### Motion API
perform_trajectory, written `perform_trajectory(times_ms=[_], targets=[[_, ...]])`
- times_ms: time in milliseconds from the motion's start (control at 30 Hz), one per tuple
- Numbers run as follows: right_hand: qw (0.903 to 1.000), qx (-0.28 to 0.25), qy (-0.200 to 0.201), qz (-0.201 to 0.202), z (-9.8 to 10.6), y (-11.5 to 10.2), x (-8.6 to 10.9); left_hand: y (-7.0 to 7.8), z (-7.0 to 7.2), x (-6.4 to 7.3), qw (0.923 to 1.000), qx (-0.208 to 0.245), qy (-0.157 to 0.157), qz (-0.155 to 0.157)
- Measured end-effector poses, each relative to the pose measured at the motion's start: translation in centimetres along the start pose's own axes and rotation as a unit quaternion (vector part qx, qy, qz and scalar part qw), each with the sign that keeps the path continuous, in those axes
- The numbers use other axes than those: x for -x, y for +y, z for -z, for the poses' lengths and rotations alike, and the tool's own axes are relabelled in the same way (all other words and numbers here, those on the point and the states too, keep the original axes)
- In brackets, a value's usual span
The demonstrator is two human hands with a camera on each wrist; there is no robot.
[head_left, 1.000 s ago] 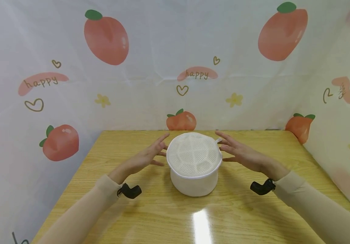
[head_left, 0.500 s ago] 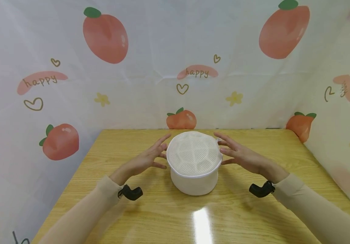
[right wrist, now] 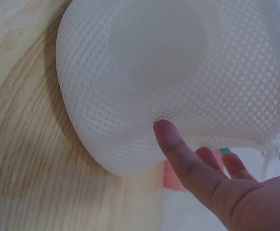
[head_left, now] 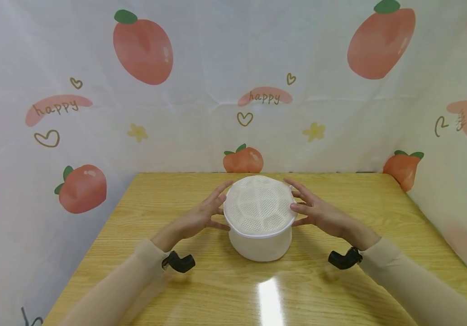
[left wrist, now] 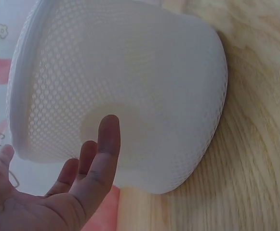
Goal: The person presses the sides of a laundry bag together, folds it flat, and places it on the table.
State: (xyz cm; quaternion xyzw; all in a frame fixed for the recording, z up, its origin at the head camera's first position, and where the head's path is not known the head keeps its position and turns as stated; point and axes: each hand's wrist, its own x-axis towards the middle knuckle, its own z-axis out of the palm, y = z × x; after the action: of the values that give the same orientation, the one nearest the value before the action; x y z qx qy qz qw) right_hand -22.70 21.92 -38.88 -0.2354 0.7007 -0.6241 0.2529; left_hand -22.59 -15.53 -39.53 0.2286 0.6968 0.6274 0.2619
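Note:
A white, drum-shaped mesh laundry bag (head_left: 259,206) stands upright on the wooden table, its honeycomb-patterned lid edged with a white rim. My left hand (head_left: 201,219) is at its left side, fingers spread. In the left wrist view a fingertip (left wrist: 109,127) lies in front of the mesh wall; whether it touches cannot be told. On the opposite side, my right hand (head_left: 329,216) has its fingers spread too. The right wrist view has one fingertip (right wrist: 165,129) against the mesh wall. A small white tab (right wrist: 271,161) hangs at the bag's rim.
The wooden table (head_left: 168,290) reaches back to a white cloth (head_left: 201,68) printed with fruit. The same cloth hangs along the left and right sides. Each wrist wears a black camera mount (head_left: 181,262).
Both hands have moved slightly inward, closer to the sides of the laundry bag. The bag stays in its place, and the head view has shifted a little.

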Motion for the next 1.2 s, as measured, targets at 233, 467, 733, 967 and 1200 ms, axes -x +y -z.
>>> perform_trajectory(times_ms=[233,467,733,967,1200], targets=[[0.9998,-0.010,-0.011,0.013,-0.5,0.3,-0.3,-0.3,-1.0,-0.5,0.9999,0.012,-0.007,-0.005],[0.9993,-0.034,-0.016,0.007,-1.3,1.4,-1.1,-0.9,-2.0,-1.5,0.9999,0.014,0.010,0.000],[0.9979,-0.064,-0.011,-0.007,-2.1,2.3,-1.6,-1.6,-3.1,-2.6,0.9990,0.033,0.028,0.009],[0.9976,-0.069,-0.008,-0.012,-2.5,2.9,-2.0,-2.2,-3.8,-3.1,0.9982,0.036,0.042,0.022],[0.9973,-0.071,0.013,-0.013,-3.0,3.7,-2.5,-2.9,-4.6,-3.7,0.9977,0.038,0.054,0.011]])
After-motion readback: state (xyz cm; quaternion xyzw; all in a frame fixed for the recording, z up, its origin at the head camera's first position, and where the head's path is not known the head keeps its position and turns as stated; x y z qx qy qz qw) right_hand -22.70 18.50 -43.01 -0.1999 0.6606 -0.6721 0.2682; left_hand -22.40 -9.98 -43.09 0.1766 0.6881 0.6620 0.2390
